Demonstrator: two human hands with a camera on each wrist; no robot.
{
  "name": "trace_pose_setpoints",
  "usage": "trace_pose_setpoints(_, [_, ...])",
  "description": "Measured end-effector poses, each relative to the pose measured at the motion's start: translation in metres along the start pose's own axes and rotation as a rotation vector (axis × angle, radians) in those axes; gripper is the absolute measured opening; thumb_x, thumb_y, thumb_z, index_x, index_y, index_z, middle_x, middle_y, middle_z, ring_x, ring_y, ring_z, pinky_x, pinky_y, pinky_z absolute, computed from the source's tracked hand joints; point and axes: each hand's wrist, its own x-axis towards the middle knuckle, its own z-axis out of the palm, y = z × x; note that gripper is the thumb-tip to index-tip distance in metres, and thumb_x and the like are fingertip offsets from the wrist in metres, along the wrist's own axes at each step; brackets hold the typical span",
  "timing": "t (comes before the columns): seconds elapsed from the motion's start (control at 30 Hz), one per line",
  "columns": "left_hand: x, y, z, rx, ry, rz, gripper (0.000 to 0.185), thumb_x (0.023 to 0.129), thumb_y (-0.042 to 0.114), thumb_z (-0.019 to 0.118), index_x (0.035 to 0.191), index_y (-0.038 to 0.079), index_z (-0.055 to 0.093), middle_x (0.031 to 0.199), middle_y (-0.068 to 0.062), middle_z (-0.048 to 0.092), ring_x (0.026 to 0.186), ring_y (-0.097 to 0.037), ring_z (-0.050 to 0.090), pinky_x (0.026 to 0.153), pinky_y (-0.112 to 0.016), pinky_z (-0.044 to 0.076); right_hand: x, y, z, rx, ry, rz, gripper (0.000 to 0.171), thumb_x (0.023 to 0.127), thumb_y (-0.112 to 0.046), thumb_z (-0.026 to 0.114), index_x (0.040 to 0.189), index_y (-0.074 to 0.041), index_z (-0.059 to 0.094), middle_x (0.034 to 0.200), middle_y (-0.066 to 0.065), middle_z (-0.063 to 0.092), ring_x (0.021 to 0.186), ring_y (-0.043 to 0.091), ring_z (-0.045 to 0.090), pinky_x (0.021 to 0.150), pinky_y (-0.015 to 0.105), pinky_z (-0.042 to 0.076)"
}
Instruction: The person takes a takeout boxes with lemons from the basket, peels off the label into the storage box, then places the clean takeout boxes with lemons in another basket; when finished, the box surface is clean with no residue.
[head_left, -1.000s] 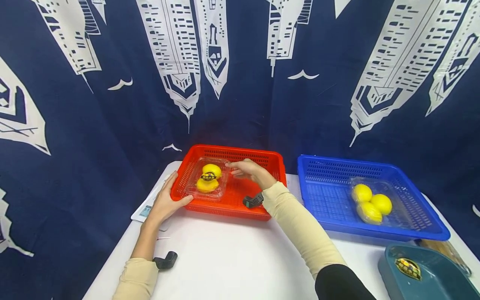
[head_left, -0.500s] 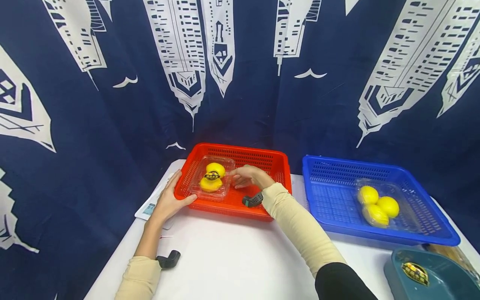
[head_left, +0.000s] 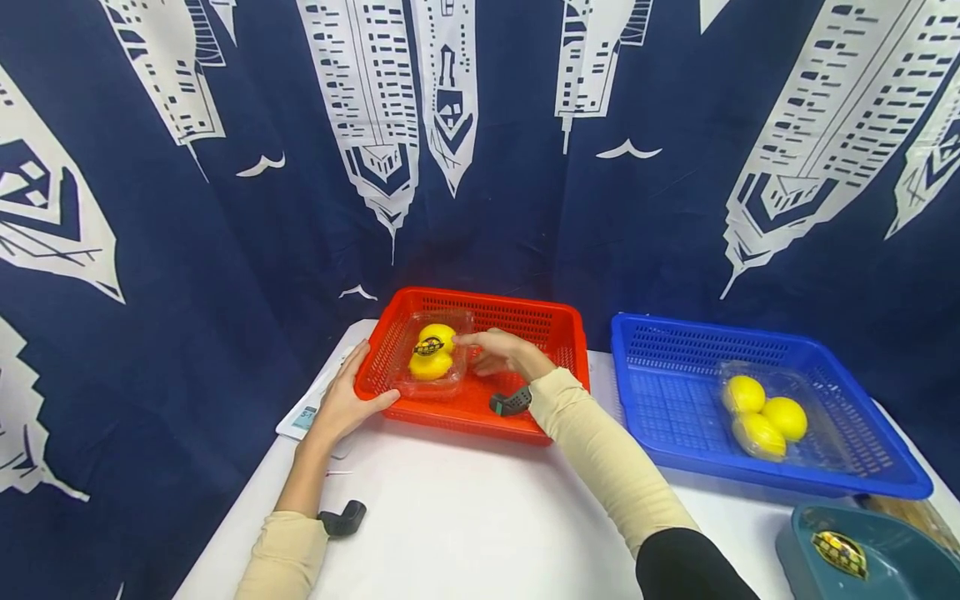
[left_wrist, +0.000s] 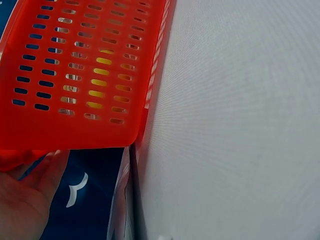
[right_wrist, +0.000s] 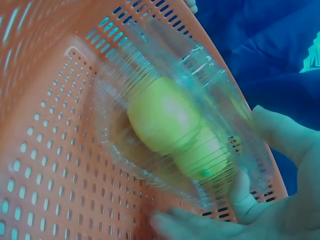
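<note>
A clear plastic clamshell box (head_left: 402, 367) with yellow lemons (head_left: 431, 367) and a black-and-gold sticker sits in the left part of the red perforated basket (head_left: 480, 417). My right hand (head_left: 504, 352) is at the box's right side, index finger over its edge. In the right wrist view, thumb (right_wrist: 280, 127) and a finger pinch that edge, with other fingers blurred below. My left hand (head_left: 343, 410) rests at the basket's front-left corner, its thumb along the front rim and its straight fingers along the left end. The left wrist view shows the palm (left_wrist: 22, 205) beside the basket's rim.
A blue basket (head_left: 667, 408) on the right holds another clear box (head_left: 813, 421) with three lemons (head_left: 784, 417). In front of it stands a teal tub (head_left: 806, 542) containing a gold sticker (head_left: 840, 552). A white scale (head_left: 306, 417) lies left of the red basket. A patterned curtain (head_left: 517, 225) hangs behind.
My right hand has come down from the box's far right corner to its right edge, index finger now over the lid. My left hand stays on the basket. The whole view has shifted slightly.
</note>
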Motion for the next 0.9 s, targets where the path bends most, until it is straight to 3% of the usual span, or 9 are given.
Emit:
trace_pose_setpoints(0.1, [0.001, 0.0, 0.0, 0.002, 0.002, 0.002, 0.099, 0.076, 0.038, 0.077, 0.155, 0.011, 0.024, 0.162, -0.011, 0.024, 0.147, -0.036, 0.025, 0.116, -0.062, 0.027, -0.001, -0.002, 0.0, 0.049, -0.008, -0.007, 0.067, 0.092, -0.035, 0.063, 0.145, -0.001, 0.039, 0.137, 0.034, 0.05, 0.122, 0.043, 0.057, 0.105, 0.047, 0.049])
trace_pose_setpoints(0.3, [0.001, -0.001, -0.001, 0.012, 0.004, 0.003, 0.099, 0.076, 0.038, 0.077, 0.155, 0.011, 0.024, 0.162, -0.011, 0.024, 0.147, -0.036, 0.026, 0.116, -0.062, 0.027, -0.001, -0.004, 0.002, 0.119, 0.01, 0.017, 0.07, 0.09, -0.032, 0.066, 0.147, -0.006, 0.037, 0.137, 0.033, 0.05, 0.092, 0.029, 0.068, 0.095, 0.04, 0.056])
trace_pose_setpoints(0.6, [0.002, 0.002, -0.001, 0.029, 0.0, 0.009, 0.098, 0.077, 0.04, 0.075, 0.155, 0.012, 0.024, 0.162, -0.01, 0.023, 0.149, -0.036, 0.024, 0.116, -0.062, 0.026, -0.007, -0.007, 0.002, 0.12, 0.021, 0.04, 0.079, 0.085, -0.032, 0.071, 0.149, -0.005, 0.033, 0.139, 0.032, 0.044, 0.082, 0.026, 0.067, 0.089, 0.036, 0.058])
trace_pose_setpoints(0.9, [0.001, -0.001, -0.002, 0.032, -0.014, -0.018, 0.1, 0.077, 0.042, 0.076, 0.156, 0.013, 0.022, 0.163, -0.009, 0.022, 0.149, -0.035, 0.022, 0.117, -0.062, 0.024, -0.01, -0.012, 0.003, 0.09, 0.0, -0.023, 0.054, 0.089, -0.032, 0.065, 0.136, -0.007, 0.054, 0.138, 0.024, 0.046, 0.081, 0.021, 0.065, 0.079, 0.031, 0.061])
